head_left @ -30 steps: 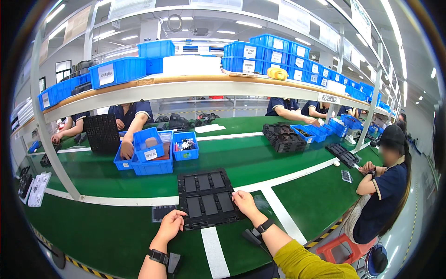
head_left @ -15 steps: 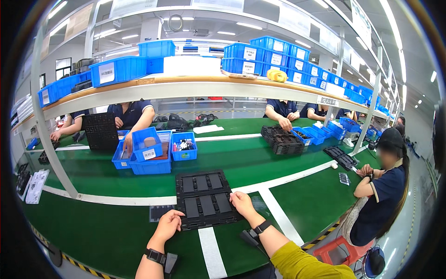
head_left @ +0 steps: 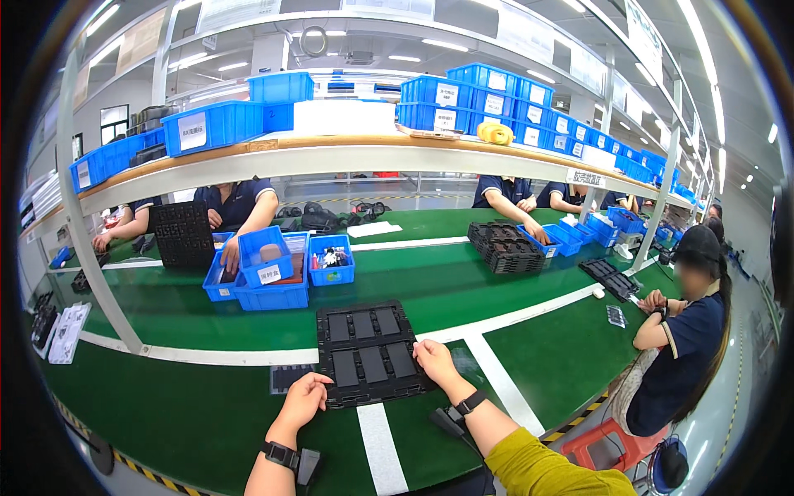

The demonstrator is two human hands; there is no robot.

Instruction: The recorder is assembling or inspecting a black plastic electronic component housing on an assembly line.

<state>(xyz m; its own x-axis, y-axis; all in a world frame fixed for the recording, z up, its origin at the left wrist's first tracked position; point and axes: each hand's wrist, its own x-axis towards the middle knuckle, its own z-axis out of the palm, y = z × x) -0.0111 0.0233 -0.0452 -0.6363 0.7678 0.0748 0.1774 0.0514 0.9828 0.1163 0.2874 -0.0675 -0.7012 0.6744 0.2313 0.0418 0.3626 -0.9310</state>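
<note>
A black plastic tray (head_left: 406, 388) lies flat on the green worktable in front of me. Flat dark rectangular panels (head_left: 346, 369) sit in its pockets in two rows. My left hand (head_left: 306, 398) is closed at the tray's near left corner, thumb and forefinger pinching its edge. On the opposite side, my right hand (head_left: 433, 361) has its fingers curled onto the right edge. Partly tucked beside the tray's left edge is a clear sheet with dark strips (head_left: 289, 378). Both wrists wear black bands with small dark boxes.
Blue bins (head_left: 273, 296) stand beyond the tray, beside an upright black tray (head_left: 183, 235). Stacked black trays (head_left: 502, 248) are farther right. A shelf (head_left: 347, 154) with blue bins crosses above the table. A co-worker (head_left: 691, 347) sits at the right; others work across the table.
My hands and the tray keep their places; the whole view has shifted slightly. Across the table, a co-worker's hand has moved from the tray stack to the blue bin beside it.
</note>
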